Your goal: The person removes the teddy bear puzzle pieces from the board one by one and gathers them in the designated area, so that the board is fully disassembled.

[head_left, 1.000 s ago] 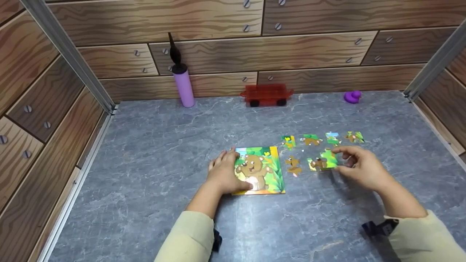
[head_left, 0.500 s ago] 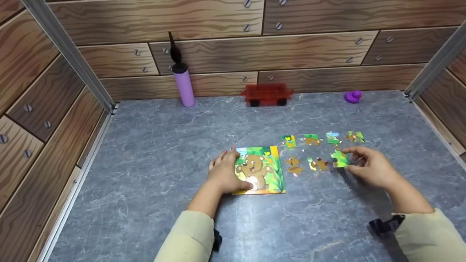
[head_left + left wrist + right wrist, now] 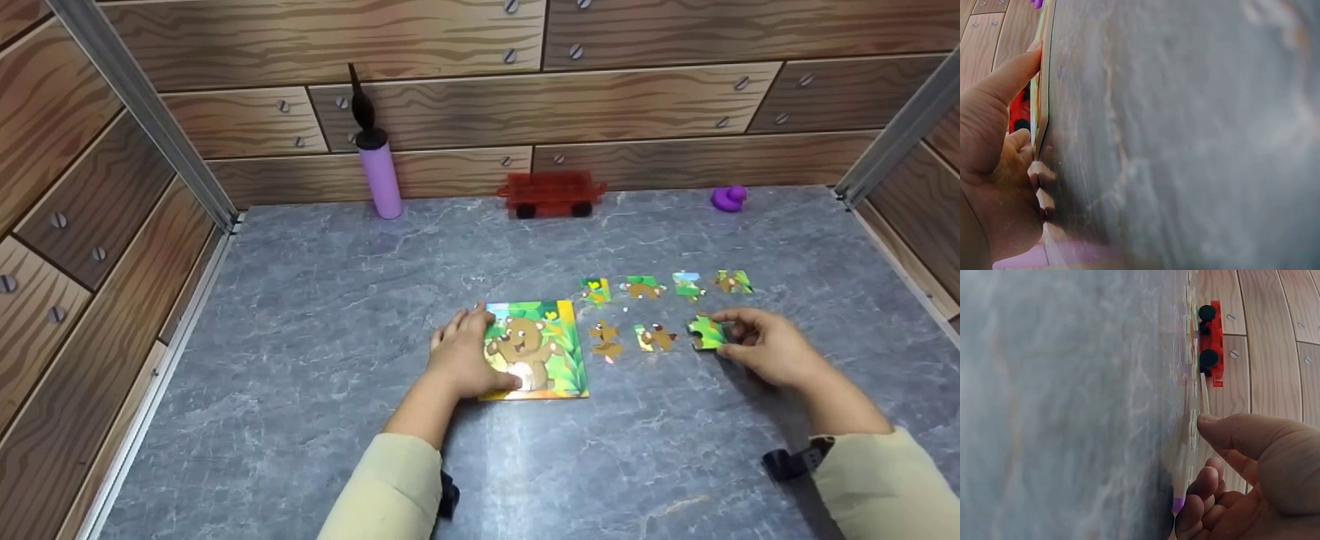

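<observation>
In the head view, my left hand (image 3: 466,358) rests over the left side of a square bear puzzle board (image 3: 551,367). Its thumb lies across the picture's lower part, and the fingers reach along the left edge. The left wrist view shows the board (image 3: 1045,73) edge-on under that thumb. To the right, my right hand (image 3: 769,345) pinches a green puzzle piece (image 3: 706,332) by its right side between thumb and fingers. The right wrist view shows this piece tilted (image 3: 1204,395) against the thumb tip. Close to its left lies a bear-face puzzle piece (image 3: 657,337).
Another brown puzzle piece (image 3: 605,341) lies beside the board. A back row holds several pieces, including one with a yellow butterfly (image 3: 596,291). Along the back wall stand a purple hand pump (image 3: 382,180), a red toy wagon (image 3: 553,193) and a purple rubber duck (image 3: 729,199).
My right hand has moved the green puzzle piece to the right, away from the bear-face piece it overlapped earlier, and slightly lower. The left hand stays on the board.
</observation>
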`<action>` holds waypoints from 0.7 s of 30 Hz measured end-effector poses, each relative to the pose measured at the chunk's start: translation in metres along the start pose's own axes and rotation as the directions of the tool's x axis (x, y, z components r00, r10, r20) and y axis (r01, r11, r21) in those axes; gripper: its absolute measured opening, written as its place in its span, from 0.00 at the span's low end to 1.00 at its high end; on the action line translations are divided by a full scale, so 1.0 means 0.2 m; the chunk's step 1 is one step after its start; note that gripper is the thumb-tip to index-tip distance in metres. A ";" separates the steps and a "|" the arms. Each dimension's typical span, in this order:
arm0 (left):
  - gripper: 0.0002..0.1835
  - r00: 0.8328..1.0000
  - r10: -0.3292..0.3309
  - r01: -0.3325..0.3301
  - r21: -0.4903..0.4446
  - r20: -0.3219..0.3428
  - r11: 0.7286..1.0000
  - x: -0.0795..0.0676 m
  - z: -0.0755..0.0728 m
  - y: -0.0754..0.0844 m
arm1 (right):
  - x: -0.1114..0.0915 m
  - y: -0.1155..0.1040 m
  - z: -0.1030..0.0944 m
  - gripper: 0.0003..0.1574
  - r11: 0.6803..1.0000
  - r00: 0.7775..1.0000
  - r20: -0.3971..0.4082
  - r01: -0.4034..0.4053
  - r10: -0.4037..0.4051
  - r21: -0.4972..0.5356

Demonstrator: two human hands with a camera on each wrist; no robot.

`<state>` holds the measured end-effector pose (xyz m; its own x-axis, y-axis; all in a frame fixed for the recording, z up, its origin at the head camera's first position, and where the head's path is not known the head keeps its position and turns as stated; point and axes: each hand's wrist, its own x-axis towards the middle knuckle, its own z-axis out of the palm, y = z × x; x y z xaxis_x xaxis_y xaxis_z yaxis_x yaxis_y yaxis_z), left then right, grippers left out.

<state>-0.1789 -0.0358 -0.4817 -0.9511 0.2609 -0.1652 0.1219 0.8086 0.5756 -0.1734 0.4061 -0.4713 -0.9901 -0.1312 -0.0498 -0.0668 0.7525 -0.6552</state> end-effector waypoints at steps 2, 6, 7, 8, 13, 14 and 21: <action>0.57 1.000 0.000 0.000 0.001 -0.001 1.000 0.00 0.00 0.00 | 0.00 0.00 0.00 0.30 1.000 1.000 0.006 0.001 -0.001 0.003; 0.57 1.000 0.000 0.000 0.003 0.002 1.000 0.00 0.00 0.00 | 0.01 0.00 0.00 0.30 1.000 1.000 0.019 0.002 -0.002 0.004; 0.57 1.000 -0.001 0.001 0.004 0.003 1.000 0.00 0.00 0.00 | 0.01 0.00 0.00 0.30 1.000 1.000 0.023 0.000 0.000 0.004; 0.57 1.000 -0.001 0.001 0.004 0.003 1.000 0.00 0.00 0.00 | 0.01 0.00 0.00 0.30 1.000 1.000 0.025 -0.001 0.001 0.001; 0.58 1.000 -0.002 0.002 0.006 0.003 1.000 0.00 0.00 0.00 | 0.02 0.01 0.00 0.31 1.000 0.999 0.040 -0.015 0.015 -0.017; 0.57 1.000 -0.003 0.003 0.007 0.004 1.000 0.00 0.00 0.00 | 0.03 0.01 0.00 0.31 1.000 0.999 0.040 -0.014 0.015 -0.023; 0.55 1.000 0.001 -0.001 -0.007 0.001 1.000 -0.01 -0.01 0.01 | 0.02 -0.01 0.01 0.39 1.000 1.000 0.010 -0.018 0.018 -0.019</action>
<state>-0.1779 -0.0361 -0.4794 -0.9506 0.2628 -0.1655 0.1213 0.8047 0.5811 -0.1768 0.4032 -0.4720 -0.9899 -0.1237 -0.0687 -0.0515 0.7670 -0.6395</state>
